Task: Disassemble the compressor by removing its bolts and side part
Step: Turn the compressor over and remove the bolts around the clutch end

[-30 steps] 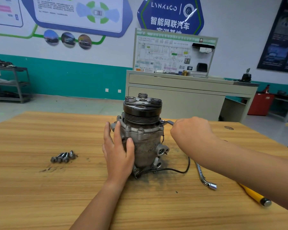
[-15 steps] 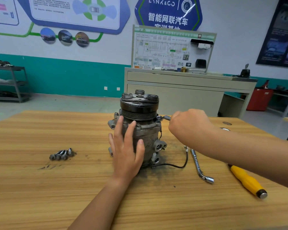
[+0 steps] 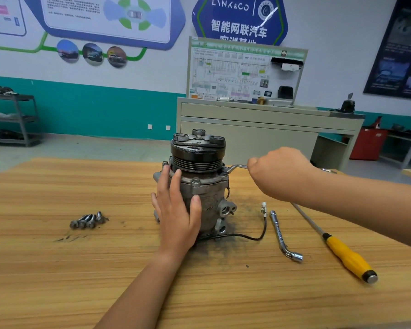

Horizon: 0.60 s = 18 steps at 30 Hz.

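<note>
The compressor (image 3: 211,200) stands upright mid-way along the table (image 3: 57,269), likely heavy, rigid and greasy; steady it round the body. The left grip (image 3: 176,214) presses flat against it. The right grip (image 3: 280,174) clenches a wrench (image 3: 236,167) on a flange bolt (image 3: 226,169).

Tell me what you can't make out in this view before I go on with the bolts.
Head view only.
Wrench: handle hidden inside the right hand; what its end sits on is too small to tell.
Compressor: far side faces away from the camera; left hand covers part of the near side.
Screwdriver: tip hidden behind the right forearm.
</note>
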{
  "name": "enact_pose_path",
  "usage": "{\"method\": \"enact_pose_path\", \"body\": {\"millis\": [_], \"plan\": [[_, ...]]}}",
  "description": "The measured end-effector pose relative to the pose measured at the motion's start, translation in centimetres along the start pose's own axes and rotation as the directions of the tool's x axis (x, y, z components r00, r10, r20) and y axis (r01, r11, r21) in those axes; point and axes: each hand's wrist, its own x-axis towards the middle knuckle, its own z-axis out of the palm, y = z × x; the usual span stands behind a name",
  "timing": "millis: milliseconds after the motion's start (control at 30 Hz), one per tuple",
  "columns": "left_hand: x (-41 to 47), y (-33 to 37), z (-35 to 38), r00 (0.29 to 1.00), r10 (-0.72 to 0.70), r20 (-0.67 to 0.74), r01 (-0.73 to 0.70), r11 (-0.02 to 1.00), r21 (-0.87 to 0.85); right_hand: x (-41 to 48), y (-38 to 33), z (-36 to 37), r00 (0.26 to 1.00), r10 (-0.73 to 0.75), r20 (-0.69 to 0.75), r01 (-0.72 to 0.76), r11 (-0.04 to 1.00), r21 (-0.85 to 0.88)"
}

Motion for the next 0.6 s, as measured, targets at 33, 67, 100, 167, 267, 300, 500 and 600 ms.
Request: {"method": "enact_pose_path", "body": {"millis": [33,67,100,167,267,300,500,600], "plan": [[0.0,0.0,0.0,1.0,0.001,-0.01,-0.001,1.0,-0.002,-0.1,0.0,-0.2,1.0,-0.024,-0.01,0.024,0.999,-0.026],[0.1,-0.1,-0.1,1.0,0.0,-0.017,0.0,1.0,-0.002,-0.2,0.0,-0.4,0.999,-0.046,-0.018,0.045,0.998,-0.049],[0.1,-0.1,-0.1,1.0,-0.004,-0.022,0.004,1.0,-0.003,-0.2,0.0,-0.6,0.998,-0.062,-0.022,0.06,0.996,-0.068],[0.2,-0.1,-0.2,1.0,-0.016,-0.027,0.016,1.0,-0.006,-0.3,0.0,-1.0,0.996,-0.087,-0.025,0.084,0.992,-0.089],[0.2,-0.2,-0.2,0.999,-0.024,-0.029,0.023,1.0,-0.01,-0.4,-0.2,-1.6,0.995,-0.1,-0.002,0.099,0.989,-0.105],[0.2,-0.2,-0.3,0.999,-0.027,-0.029,0.026,1.0,-0.011,-0.5,-0.4,-1.9,0.995,-0.104,0.012,0.105,0.988,-0.118],[0.5,0.0,-0.7,0.999,-0.037,-0.032,0.037,0.999,-0.013,-0.5,-1.1,-2.7,0.991,-0.101,0.083,0.113,0.982,-0.148],[0.4,0.0,-0.7,0.999,-0.04,-0.026,0.04,0.999,-0.011,-0.3,-0.8,-2.7,0.992,-0.075,0.099,0.083,0.993,-0.078]]}}
